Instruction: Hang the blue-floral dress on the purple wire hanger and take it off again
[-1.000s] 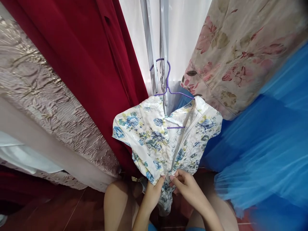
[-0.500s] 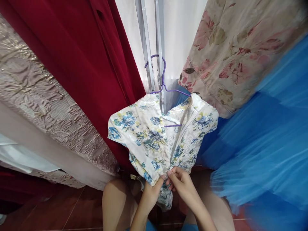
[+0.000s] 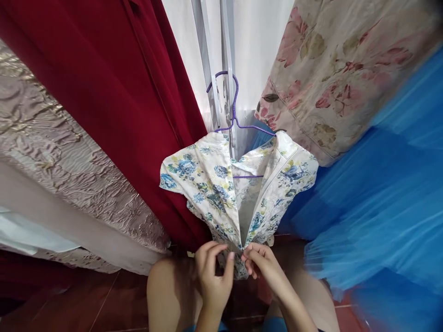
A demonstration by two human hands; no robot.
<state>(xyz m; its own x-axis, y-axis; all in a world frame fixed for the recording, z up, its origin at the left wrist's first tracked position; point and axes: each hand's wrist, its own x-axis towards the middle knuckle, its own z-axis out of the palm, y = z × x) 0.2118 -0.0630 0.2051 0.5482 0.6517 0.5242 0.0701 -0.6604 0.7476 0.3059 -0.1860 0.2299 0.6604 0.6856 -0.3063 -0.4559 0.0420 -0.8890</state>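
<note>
A white dress with blue flowers (image 3: 219, 193) hangs on a purple hanger (image 3: 235, 110) in front of me. Its V-shaped opening narrows downward to a point near my hands. There the thumb and fingers of my right hand (image 3: 265, 263) pinch the dress at the bottom of the opening; whether a zip pull is between them is too small to see. To the left of that spot my left hand (image 3: 215, 272) is open, thumb and fingers apart, in front of the cloth. The lower part of the dress is partly hidden behind both hands.
Dark red fabric (image 3: 114, 87) and a textured pinkish fabric (image 3: 79, 152) hang on the left. Pale pink-flowered cloth (image 3: 332, 78) and blue tulle (image 3: 374, 198) hang on the right. Grey metal bars (image 3: 227, 46) carry the hanger. Below lies a red tiled floor (image 3: 104, 299).
My left hand has let go of the dress and moved slightly left, fingers opening. The opening now gapes wider and the lower cloth has shifted. My right hand still pinches near the same place.
</note>
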